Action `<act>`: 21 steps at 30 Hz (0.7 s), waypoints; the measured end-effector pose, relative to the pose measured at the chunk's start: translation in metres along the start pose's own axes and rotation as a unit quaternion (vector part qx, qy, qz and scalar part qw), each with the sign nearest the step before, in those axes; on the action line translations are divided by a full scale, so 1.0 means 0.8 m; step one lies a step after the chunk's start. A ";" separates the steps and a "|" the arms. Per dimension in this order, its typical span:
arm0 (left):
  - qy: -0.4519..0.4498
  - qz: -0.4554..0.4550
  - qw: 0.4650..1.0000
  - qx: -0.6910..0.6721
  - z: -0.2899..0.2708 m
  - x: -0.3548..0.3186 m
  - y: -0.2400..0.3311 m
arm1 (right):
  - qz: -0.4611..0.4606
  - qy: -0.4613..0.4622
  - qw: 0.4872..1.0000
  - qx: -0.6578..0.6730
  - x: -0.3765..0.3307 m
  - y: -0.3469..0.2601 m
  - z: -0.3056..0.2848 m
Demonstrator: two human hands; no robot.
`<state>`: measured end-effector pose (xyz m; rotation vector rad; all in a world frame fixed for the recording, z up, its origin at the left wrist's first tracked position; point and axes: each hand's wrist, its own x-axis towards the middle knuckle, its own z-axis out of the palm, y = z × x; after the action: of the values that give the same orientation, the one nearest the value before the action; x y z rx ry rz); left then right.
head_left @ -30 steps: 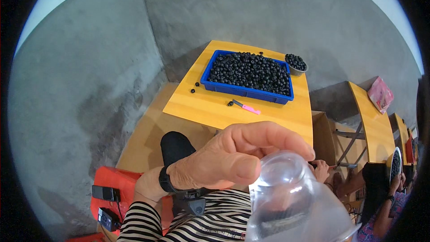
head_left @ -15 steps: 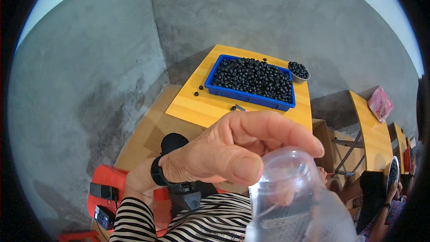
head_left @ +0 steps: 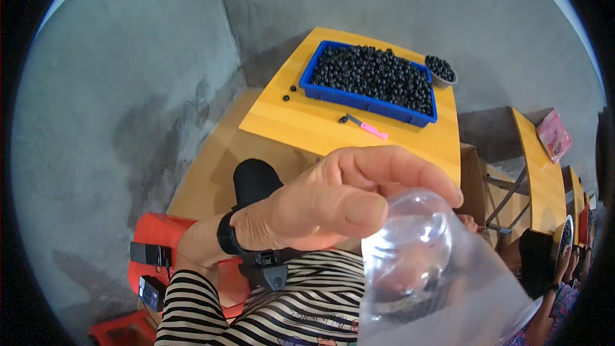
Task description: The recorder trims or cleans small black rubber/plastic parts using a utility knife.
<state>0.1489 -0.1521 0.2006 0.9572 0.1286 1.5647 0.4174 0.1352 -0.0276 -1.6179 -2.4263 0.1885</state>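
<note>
While the left hand (head_left: 323,208) has its fingers curled round the rounded end of the clear plastic vessel (head_left: 442,295), its length slanting lower right, I cannot tell the right hand's grip.

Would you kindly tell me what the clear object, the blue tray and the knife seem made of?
Clear object: probably glossy plastic; it is see-through with bright highlights.
Blue tray: likely moulded plastic, smooth-looking and evenly coloured.
Knife: evenly bright pink handle, apparently plastic; smooth-looking grey blade, probably metal.
</note>
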 end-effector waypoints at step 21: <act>0.069 -0.013 0.997 -0.003 -0.033 -0.025 0.017 | -0.002 0.021 1.000 0.003 0.006 0.007 0.011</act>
<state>0.1202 -0.1618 0.1811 0.8385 0.2330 1.6057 0.4186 0.1417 -0.0372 -1.5989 -2.3947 0.1591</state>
